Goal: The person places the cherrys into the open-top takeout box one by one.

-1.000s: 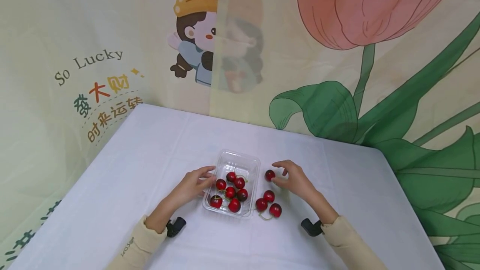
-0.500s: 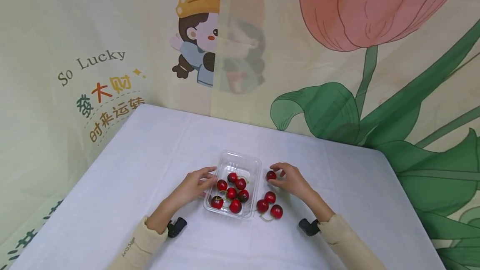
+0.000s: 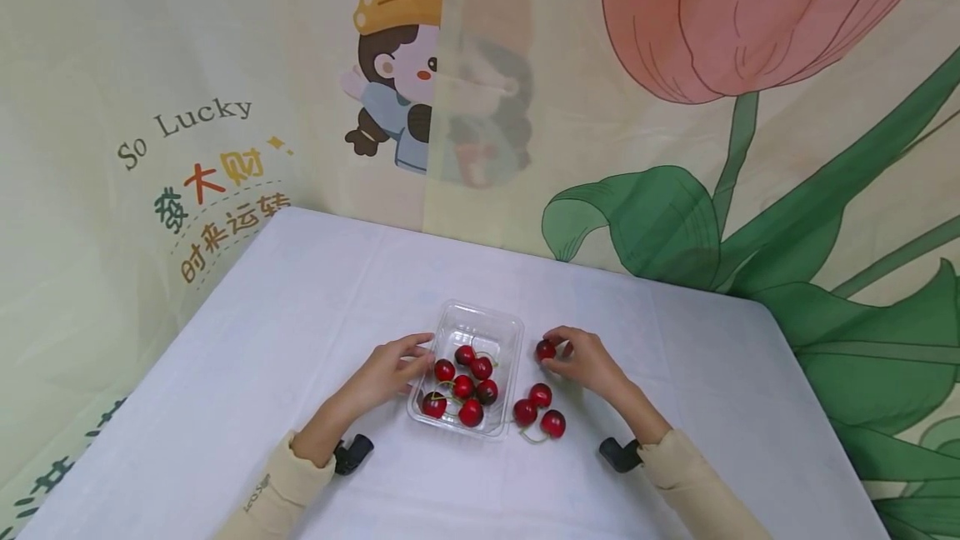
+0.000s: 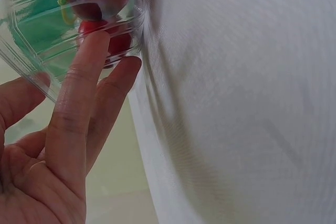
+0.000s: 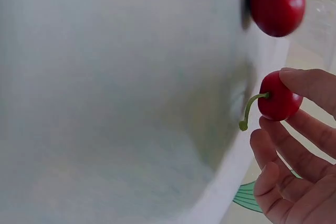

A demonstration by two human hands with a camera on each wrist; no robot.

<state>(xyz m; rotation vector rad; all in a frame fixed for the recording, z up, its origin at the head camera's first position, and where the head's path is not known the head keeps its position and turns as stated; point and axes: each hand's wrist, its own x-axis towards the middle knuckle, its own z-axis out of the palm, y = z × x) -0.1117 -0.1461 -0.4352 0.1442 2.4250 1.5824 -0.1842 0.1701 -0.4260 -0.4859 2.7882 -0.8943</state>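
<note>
Right hand (image 3: 588, 357): pinching one cherry (image 5: 275, 100) between thumb and fingertips, just off the right side of the tub (image 3: 476, 325). Green stem (image 5: 248, 108) on that cherry, bent away from the palm. Can't tell from these angles whether lifted clear of the table (image 3: 337, 307) or touching. Left hand (image 3: 390, 367): fingers mostly straight, slightly spread, tips against the tub's left wall. Tub: clear plastic, upright on the white table, between both hands. Seven cherries (image 3: 463, 387) visible inside, bunched toward the person's end, some with stems. Three loose cherries (image 3: 540, 394) on the table, close together, just outside the tub's right wall, nearer the person than the pinched one. Beige sleeves (image 3: 273, 486) on both arms, black wrist cameras (image 3: 354, 454) at the cuffs. Behind the table: printed curtain (image 3: 315, 23) with big pink tulip (image 3: 712, 23) at right, cartoon figure (image 3: 393, 98) in a yellow helmet near the middle, "So Lucky" lettering (image 3: 199, 115) at left.
</note>
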